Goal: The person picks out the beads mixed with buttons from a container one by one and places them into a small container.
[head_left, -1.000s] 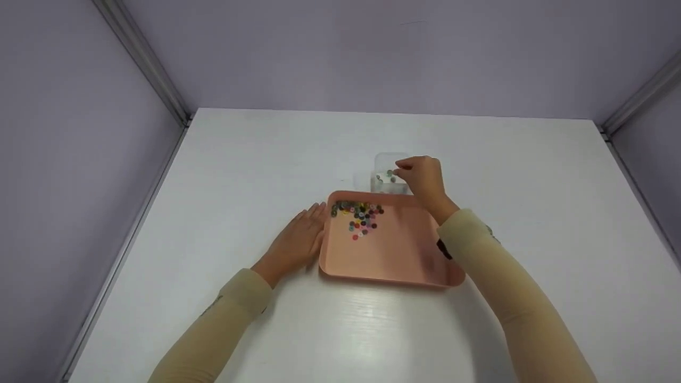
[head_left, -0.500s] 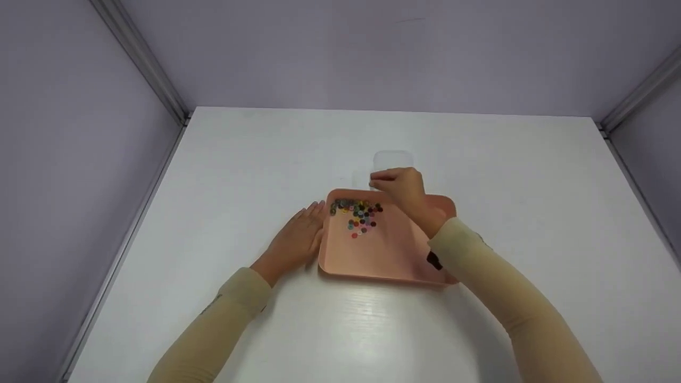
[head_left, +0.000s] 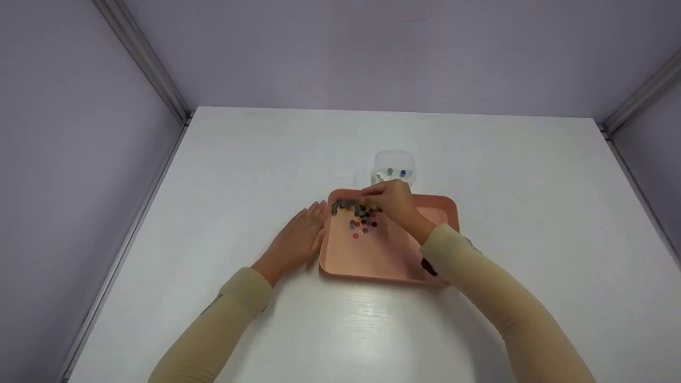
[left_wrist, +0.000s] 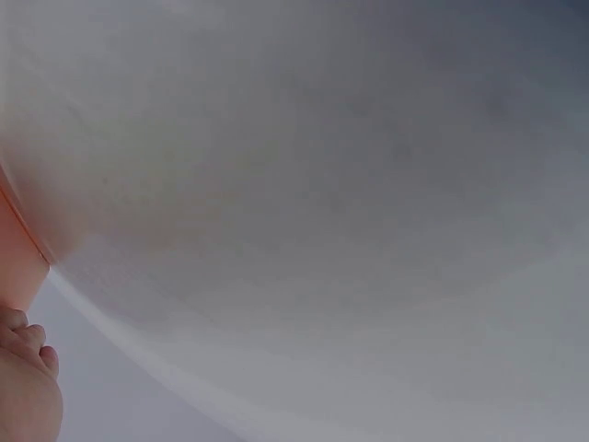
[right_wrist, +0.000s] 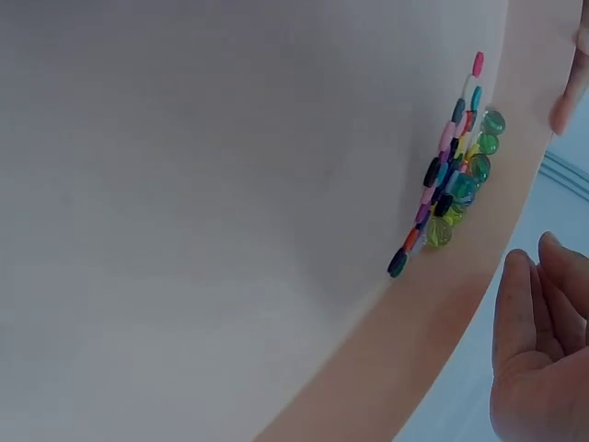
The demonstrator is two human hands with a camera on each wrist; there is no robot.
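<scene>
Item: pink tray (head_left: 372, 260), shallow, rounded corners, lying near the middle of the white table (head_left: 266, 159). Its raised rim runs all round; the near half of its floor is bare.

Contents: small coloured buttons (head_left: 357, 217), clustered in the tray's 11 o'clock corner, tight against the far rim. The right wrist view shows the same cluster (right_wrist: 453, 166) edge-on beside the rim.

Right hand (head_left: 391, 201): over the tray's far edge at 12 o'clock, fingertips drawn together and lowered at the cluster's right side. Whether they pinch a button cannot be told.

Left hand (head_left: 298, 238): flat on the table at the tray's 9 o'clock, fingers straight and held together, fingertips against the tray's outer left wall. The left wrist view shows only the heel of this hand (left_wrist: 26, 387) and a strip of tray wall (left_wrist: 17, 258).

Clear cup (head_left: 394, 167): just beyond the tray at 12 o'clock, apart from the rim, a few buttons inside.

Surroundings: wide bare table at 3, 6, 9 and 12 o'clock; grey walls (head_left: 372, 53) stand at the table's left, far and right edges.
</scene>
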